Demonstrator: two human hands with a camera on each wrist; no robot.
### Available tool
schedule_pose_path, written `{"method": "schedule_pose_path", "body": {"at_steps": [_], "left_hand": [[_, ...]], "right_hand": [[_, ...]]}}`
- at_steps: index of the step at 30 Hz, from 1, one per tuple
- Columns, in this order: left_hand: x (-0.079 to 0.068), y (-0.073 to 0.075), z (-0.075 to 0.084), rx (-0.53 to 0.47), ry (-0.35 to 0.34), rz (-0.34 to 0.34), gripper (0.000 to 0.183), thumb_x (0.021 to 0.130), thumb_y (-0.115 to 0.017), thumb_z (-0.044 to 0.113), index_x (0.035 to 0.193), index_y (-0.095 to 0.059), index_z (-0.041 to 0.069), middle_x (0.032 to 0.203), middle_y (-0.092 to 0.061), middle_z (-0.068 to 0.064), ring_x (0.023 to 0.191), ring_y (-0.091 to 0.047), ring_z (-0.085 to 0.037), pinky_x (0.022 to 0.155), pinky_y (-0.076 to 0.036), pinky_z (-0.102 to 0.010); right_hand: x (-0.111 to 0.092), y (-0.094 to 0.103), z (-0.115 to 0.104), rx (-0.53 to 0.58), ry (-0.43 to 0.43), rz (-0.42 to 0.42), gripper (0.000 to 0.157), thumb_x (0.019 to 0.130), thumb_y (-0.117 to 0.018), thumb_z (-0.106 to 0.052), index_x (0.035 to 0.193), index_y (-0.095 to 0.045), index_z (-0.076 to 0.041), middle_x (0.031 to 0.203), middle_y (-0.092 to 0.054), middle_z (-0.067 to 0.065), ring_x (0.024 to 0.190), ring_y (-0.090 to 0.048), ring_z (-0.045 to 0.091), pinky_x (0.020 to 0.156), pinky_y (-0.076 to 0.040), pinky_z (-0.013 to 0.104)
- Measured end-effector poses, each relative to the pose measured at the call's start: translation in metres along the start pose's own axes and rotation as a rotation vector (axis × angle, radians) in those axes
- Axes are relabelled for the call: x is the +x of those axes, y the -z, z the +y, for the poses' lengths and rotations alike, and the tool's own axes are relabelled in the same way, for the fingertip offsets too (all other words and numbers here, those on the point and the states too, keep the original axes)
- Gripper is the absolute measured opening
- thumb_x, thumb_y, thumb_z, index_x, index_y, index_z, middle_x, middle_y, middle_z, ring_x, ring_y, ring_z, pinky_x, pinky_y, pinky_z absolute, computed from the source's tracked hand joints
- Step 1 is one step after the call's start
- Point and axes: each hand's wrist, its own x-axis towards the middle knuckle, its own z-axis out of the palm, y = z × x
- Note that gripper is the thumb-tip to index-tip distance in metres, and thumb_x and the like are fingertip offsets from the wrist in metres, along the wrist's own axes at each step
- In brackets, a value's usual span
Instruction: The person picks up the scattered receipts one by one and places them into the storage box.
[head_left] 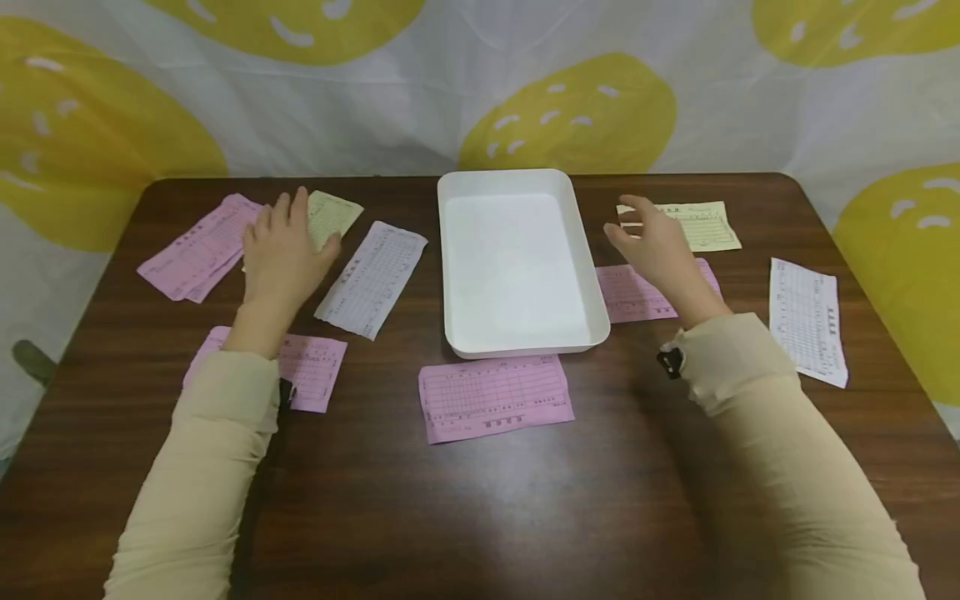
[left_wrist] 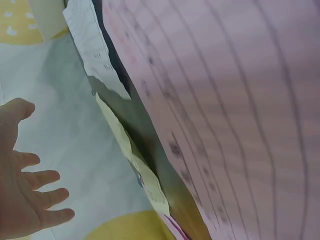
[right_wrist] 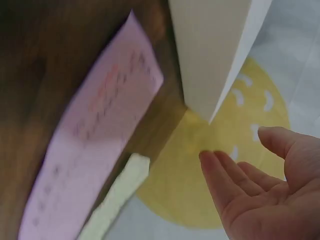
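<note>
My left hand (head_left: 281, 250), fingers spread and nearly straight, is over a yellow printed slip (head_left: 330, 215), partly covering it in the head view. Between its fingers (left_wrist: 47, 180) the left wrist view shows no paper. Two overlapping pink slips (head_left: 198, 246) are left of this hand, and a white slip (head_left: 373, 279) is to its right. My right hand (head_left: 660, 250) holds nothing; its fingers are slightly bent, thumb apart. It overlaps the left end of another yellow slip (head_left: 708, 227). Below that hand is a pink slip (head_left: 633, 296), partly hidden by the forearm.
A white rectangular tray (head_left: 525, 346) stands mid-table with nothing inside. A pink slip (head_left: 495, 400) lies in front of it. Another pink slip (head_left: 315, 367) is partly under the left sleeve in view. At far right lies a white slip (head_left: 808, 321). A patterned curtain (head_left: 375, 117) hangs behind.
</note>
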Motion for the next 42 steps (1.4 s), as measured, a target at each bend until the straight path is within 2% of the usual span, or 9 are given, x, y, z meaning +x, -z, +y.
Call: {"method": "schedule_pose_path", "body": {"at_steps": [5,9,13,17,23,28,32,35,42], "left_hand": [[-0.004,0.007,-0.013,-0.041,-0.039,0.089,0.06,0.097,-0.049,0.028,0.145,-0.031,-0.005,0.141,-0.041,-0.032,0.127,-0.04,-0.051,0.109,-0.032,-0.06],[-0.006,0.016,-0.032,-0.09,0.013,0.125,0.052,0.097,-0.047,0.025,0.141,-0.039,-0.002,0.137,-0.048,-0.031,0.12,-0.045,-0.052,0.099,-0.039,-0.064],[-0.008,0.025,-0.059,-0.13,0.08,0.175,0.047,0.096,-0.045,0.021,0.138,-0.045,-0.001,0.132,-0.051,-0.031,0.117,-0.047,-0.054,0.095,-0.039,-0.066],[-0.012,0.033,-0.087,-0.171,0.15,0.199,0.045,0.096,-0.044,0.019,0.137,-0.047,-0.001,0.132,-0.051,-0.032,0.119,-0.045,-0.054,0.099,-0.036,-0.066],[-0.019,0.038,-0.122,-0.206,0.17,0.213,0.042,0.094,-0.046,0.012,0.131,-0.05,-0.007,0.127,-0.052,-0.036,0.117,-0.046,-0.053,0.101,-0.036,-0.061],[-0.025,0.038,-0.144,-0.208,0.197,0.167,0.041,0.094,-0.05,0.01,0.129,-0.049,-0.01,0.127,-0.05,-0.038,0.119,-0.044,-0.053,0.102,-0.035,-0.06],[-0.027,0.032,-0.161,-0.174,0.176,0.136,0.04,0.094,-0.05,0.01,0.126,-0.049,-0.013,0.125,-0.049,-0.041,0.116,-0.043,-0.055,0.1,-0.035,-0.061],[-0.029,0.029,-0.171,-0.151,0.157,0.074,0.047,0.094,-0.05,0.015,0.129,-0.043,-0.016,0.127,-0.045,-0.043,0.117,-0.039,-0.057,0.102,-0.032,-0.063],[-0.028,0.029,-0.184,-0.136,0.178,-0.117,0.069,0.097,-0.048,0.028,0.141,-0.022,-0.018,0.139,-0.028,-0.044,0.127,-0.025,-0.061,0.11,-0.021,-0.066]], "right_hand": [[-0.004,-0.011,-0.003,0.067,-0.042,-0.076,0.057,0.098,-0.051,-0.025,0.147,-0.031,-0.004,0.137,-0.051,0.025,0.13,-0.046,0.039,0.105,-0.045,0.052],[-0.005,-0.02,-0.004,0.134,-0.062,-0.126,0.055,0.098,-0.052,-0.021,0.145,-0.033,-0.001,0.136,-0.052,0.026,0.126,-0.049,0.038,0.105,-0.045,0.049],[-0.006,-0.027,-0.004,0.157,-0.067,-0.145,0.053,0.097,-0.054,-0.017,0.143,-0.036,0.002,0.135,-0.051,0.028,0.125,-0.05,0.038,0.106,-0.045,0.048],[-0.008,-0.031,-0.004,0.138,-0.052,-0.146,0.052,0.096,-0.054,-0.013,0.142,-0.038,0.003,0.134,-0.052,0.029,0.125,-0.049,0.039,0.106,-0.044,0.049],[-0.011,-0.032,-0.003,0.161,-0.056,-0.145,0.05,0.096,-0.051,-0.007,0.142,-0.037,0.007,0.133,-0.051,0.032,0.124,-0.05,0.04,0.104,-0.047,0.048],[-0.012,-0.031,-0.001,0.235,-0.09,-0.147,0.048,0.097,-0.047,-0.003,0.142,-0.036,0.006,0.134,-0.05,0.031,0.123,-0.051,0.037,0.104,-0.048,0.047],[-0.013,-0.03,0.0,0.251,-0.101,-0.152,0.048,0.097,-0.046,-0.003,0.143,-0.035,0.006,0.135,-0.049,0.03,0.122,-0.05,0.036,0.104,-0.048,0.047],[-0.014,-0.029,0.0,0.253,-0.107,-0.158,0.049,0.097,-0.046,-0.003,0.144,-0.034,0.005,0.136,-0.048,0.03,0.123,-0.05,0.036,0.104,-0.047,0.047],[-0.014,-0.029,0.001,0.272,-0.117,-0.167,0.049,0.098,-0.046,-0.004,0.144,-0.034,0.004,0.136,-0.048,0.03,0.122,-0.05,0.036,0.105,-0.047,0.046]]}}
